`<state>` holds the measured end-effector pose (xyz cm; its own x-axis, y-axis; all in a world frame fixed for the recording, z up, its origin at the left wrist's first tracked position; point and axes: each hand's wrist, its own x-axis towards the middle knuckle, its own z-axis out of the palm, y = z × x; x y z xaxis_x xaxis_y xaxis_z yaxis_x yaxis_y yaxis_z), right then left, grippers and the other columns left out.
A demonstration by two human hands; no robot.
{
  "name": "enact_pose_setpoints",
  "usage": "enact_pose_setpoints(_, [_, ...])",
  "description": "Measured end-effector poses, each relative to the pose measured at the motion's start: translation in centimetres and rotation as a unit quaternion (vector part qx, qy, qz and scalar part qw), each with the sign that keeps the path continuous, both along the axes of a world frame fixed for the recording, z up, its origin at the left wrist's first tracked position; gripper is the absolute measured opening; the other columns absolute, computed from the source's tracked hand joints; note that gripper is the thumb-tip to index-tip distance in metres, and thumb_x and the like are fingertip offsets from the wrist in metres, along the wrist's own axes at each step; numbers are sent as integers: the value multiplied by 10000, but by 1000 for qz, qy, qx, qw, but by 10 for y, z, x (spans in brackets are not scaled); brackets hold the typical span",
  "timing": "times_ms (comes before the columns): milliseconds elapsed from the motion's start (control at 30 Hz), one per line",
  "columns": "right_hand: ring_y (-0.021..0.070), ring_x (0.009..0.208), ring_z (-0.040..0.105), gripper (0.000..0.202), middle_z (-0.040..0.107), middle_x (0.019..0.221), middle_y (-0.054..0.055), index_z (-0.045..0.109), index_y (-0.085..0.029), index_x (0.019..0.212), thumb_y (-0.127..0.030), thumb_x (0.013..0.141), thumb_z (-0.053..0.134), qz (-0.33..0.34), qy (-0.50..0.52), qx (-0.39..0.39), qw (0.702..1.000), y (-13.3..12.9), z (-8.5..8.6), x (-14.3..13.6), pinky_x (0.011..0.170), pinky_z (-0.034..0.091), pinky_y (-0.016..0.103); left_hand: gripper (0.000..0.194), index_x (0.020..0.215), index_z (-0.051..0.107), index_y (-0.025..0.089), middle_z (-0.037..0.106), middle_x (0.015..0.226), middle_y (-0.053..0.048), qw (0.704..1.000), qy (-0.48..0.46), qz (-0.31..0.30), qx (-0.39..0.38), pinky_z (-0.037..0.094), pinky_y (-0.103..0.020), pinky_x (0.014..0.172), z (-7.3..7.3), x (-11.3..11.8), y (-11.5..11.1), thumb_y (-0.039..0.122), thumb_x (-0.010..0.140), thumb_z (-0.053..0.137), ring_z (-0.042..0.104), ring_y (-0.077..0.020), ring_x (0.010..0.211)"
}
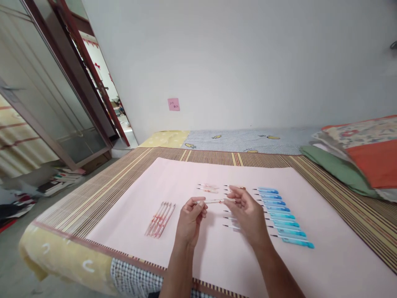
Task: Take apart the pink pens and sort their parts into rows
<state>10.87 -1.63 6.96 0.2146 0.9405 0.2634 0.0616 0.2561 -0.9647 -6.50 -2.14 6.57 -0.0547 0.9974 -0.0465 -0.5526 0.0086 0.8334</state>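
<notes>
Both hands are sharing one object: a slim white pen (pixel 214 201) with small red marks is lying nearly level in mid-air above the pink sheet (pixel 124 219), towards its middle. The left hand (pixel 190 215) is pinching its left end between thumb and curled fingers; the right hand (pixel 248 213) is gripping the other end with thumb and fingertips – exact finger contact there is too small to read. Gripping at opposite ends is probably steadying the barrel and leaving its middle exposed. Sorting on the sheet is appearing deliberate, by colour and position. To the left, a cluster of pink-and-white pens (pixel 160 220) is lying slanted, side by side, presumably kept close so that they are staying together as one group. Beyond the hands, two pale pens (pixel 209 190) are resting parallel, dark tips pointing left. Under and beside the right hand, a column of dark-tipped pens (pixel 231 226) is partly hiding, so no count is being given. To the right, blue pens (pixel 283 215) are forming a stepped row, tips also facing left; the common direction and narrow gaps are likely making each one easy to tell apart. The plain sheet is covering part of the striped mat (pixel 77 215) – its even colour is seemingly helping thin items stand out against the busy stripes.
</notes>
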Motion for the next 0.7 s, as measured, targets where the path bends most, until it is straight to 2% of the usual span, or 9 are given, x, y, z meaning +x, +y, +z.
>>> enact_pose_setpoints(67, [225,851,652,552,709,937,59,723,-214,1160,-510,710,847,9,119,-70,990,-3,-3,-3,760,525,356,388,918,757,142,689,719,-23,1000,-17,9,4,447,-213,639,-3,3,-3,348,643,938,564,-88,636])
enact_pose_setpoints(133, [203,787,632,529,701,886,64,752,-193,1016,-588,682,859,74,197,-124,970,-10,-6,-11,706,513,331,374,924,756,150,704,734,-25,1000,-25,10,3,466,-221,678,-7,6,-7,326,647,935,579,-92,650])
enact_pose_setpoints(233, [170,730,591,488,683,816,59,744,-175,806,-636,685,850,143,249,-139,948,-23,-9,-27,678,488,308,350,924,746,159,718,747,-24,1000,-21,4,5,481,-240,716,-14,12,-15,301,658,922,597,-104,667])
enact_pose_setpoints(333, [147,670,547,472,644,713,27,722,-179,741,-625,678,863,123,258,-128,950,-31,-11,-39,661,462,301,296,905,729,168,725,751,-28,1000,-3,-3,11,494,-271,743,-20,18,-24,287,687,892,622,-136,707])
enact_pose_setpoints(467, [147,635,526,509,619,652,9,739,-174,765,-631,606,899,65,231,-130,962,-33,-16,-39,639,441,309,270,893,727,168,722,763,-30,998,62,6,25,501,-282,748,-22,21,-32,303,708,872,636,-158,735])
enact_pose_setpoints(567, [158,655,537,502,622,660,16,738,-173,761,-635,629,882,37,203,-118,971,-32,-23,-35,645,444,315,303,919,743,171,720,777,-31,991,131,20,34,497,-277,697,-19,19,-33,340,706,876,631,-164,714])
enact_pose_setpoints(700, [167,667,544,475,619,674,21,727,-181,751,-631,671,856,39,201,-116,972,-33,-27,-33,650,459,321,203,878,769,184,699,748,-25,972,226,45,42,478,-278,647,-15,18,-33,333,756,836,600,-164,667])
